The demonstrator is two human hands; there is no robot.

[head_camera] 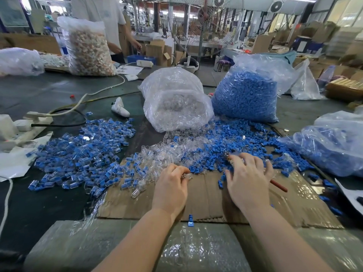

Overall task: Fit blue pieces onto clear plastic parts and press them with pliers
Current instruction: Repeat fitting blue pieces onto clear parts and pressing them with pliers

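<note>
My left hand (172, 185) pinches a clear plastic part (187, 176) over the flattened cardboard (208, 195). My right hand (248, 177) lies over red-handled pliers (279, 186), whose handle sticks out to the right, and its fingers reach into the loose blue pieces (216, 154). Whether the hand grips the pliers is hidden. A spill of clear plastic parts (167, 152) lies just ahead of both hands. A heap of assembled blue-and-clear parts (82, 152) covers the table to the left.
A bag of clear parts (176, 103) and a bag of blue pieces (245, 95) stand behind the piles. Another bag of blue parts (334, 150) lies at the right. A power strip (29, 126) with cables sits at the left. A person (102, 14) stands at the far side.
</note>
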